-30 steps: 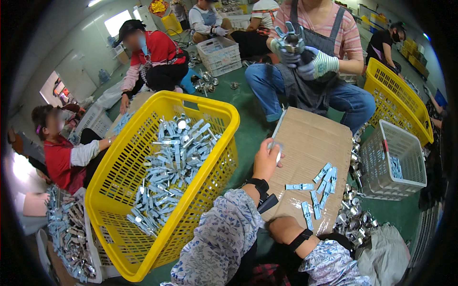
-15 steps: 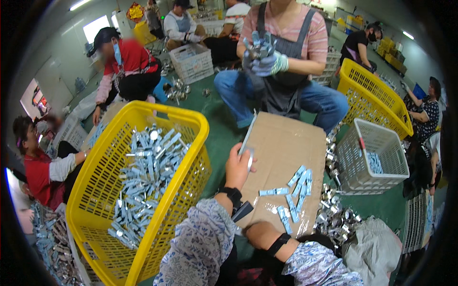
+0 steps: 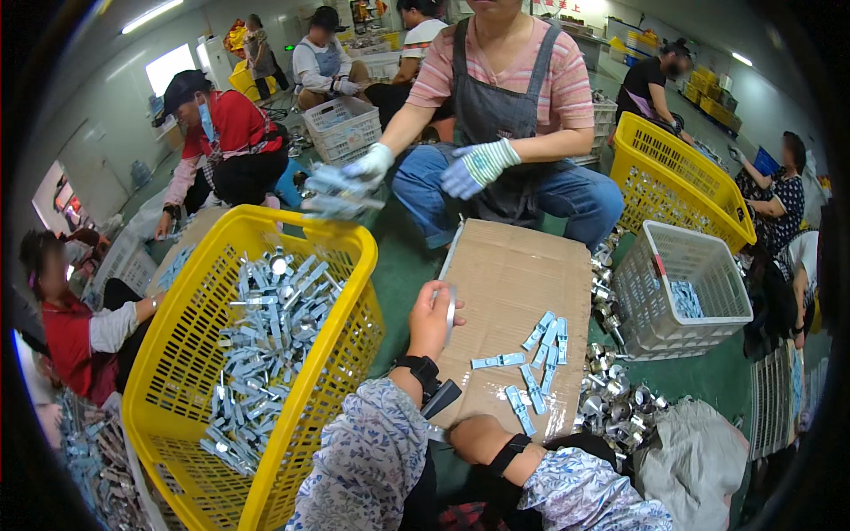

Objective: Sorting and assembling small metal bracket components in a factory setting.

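Nearest us, our right hand [image 3: 474, 438] is tucked down at the cardboard sheet's [image 3: 513, 283] near edge — whether it grips anything we cannot tell. Our left hand [image 3: 434, 319] is curled around a small metal ring [image 3: 451, 307] at the sheet's left edge, beside the yellow basket [image 3: 354, 265]. The loose blue-grey metal pieces [image 3: 540, 354] lie to the right, apart from both hands; we judge a nudge of the cardboard could slide them off into the pile of shiny metal parts [image 3: 611, 398].

Bare hands [image 3: 432, 320], black wrist straps, loose sleeves in a blue-grey floral print.
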Tool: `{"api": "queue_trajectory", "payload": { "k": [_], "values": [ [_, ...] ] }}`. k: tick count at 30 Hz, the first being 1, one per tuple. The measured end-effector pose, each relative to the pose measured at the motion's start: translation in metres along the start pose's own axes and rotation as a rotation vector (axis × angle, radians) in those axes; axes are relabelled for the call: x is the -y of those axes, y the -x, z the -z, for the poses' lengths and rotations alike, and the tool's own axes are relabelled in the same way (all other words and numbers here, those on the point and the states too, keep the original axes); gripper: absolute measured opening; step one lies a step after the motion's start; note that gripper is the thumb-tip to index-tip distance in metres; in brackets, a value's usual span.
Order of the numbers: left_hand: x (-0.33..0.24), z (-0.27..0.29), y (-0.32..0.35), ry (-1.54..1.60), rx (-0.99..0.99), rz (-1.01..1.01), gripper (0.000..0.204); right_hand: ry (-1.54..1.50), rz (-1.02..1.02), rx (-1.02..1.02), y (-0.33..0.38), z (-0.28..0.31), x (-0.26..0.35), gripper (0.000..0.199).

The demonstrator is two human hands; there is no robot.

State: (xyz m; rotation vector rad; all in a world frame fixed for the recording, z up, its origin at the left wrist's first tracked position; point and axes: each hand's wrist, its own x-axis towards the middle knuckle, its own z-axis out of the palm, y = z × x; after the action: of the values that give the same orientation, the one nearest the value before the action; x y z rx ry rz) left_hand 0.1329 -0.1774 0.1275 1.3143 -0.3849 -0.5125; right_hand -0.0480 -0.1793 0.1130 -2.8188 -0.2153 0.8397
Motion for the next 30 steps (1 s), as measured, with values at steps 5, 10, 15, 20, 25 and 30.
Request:
{"api": "queue_trajectory", "payload": {
  "k": [5, 10, 15, 20, 25, 30],
  "values": [
    [0.006, 0.004, 0.002, 0.053, -0.010, 0.026, 0.020, 0.008, -0.004, -0.016, 0.001, -0.003, 0.002, 0.019],
    [0.001, 0.000, -0.003, 0.069, -0.016, -0.007, 0.019, 0.014, -0.010, 0.013, -0.001, 0.002, -0.002, 0.018],
    [0.003, 0.001, -0.002, 0.100, -0.068, -0.007, 0.034, 0.006, -0.015, 0.070, 0.000, 0.008, 0.002, 0.020],
    [0.006, 0.001, -0.003, 0.056, -0.093, -0.036, 0.045, -0.006, -0.031, 0.098, 0.001, 0.010, 0.002, 0.020],
    [0.003, 0.001, -0.002, 0.027, -0.114, 0.003, 0.045, -0.006, -0.030, 0.095, 0.002, 0.010, 0.002, 0.020],
    [0.004, 0.002, -0.003, 0.014, -0.127, -0.018, 0.047, -0.011, -0.031, 0.066, 0.002, 0.006, 0.000, 0.019]
  ]
}}
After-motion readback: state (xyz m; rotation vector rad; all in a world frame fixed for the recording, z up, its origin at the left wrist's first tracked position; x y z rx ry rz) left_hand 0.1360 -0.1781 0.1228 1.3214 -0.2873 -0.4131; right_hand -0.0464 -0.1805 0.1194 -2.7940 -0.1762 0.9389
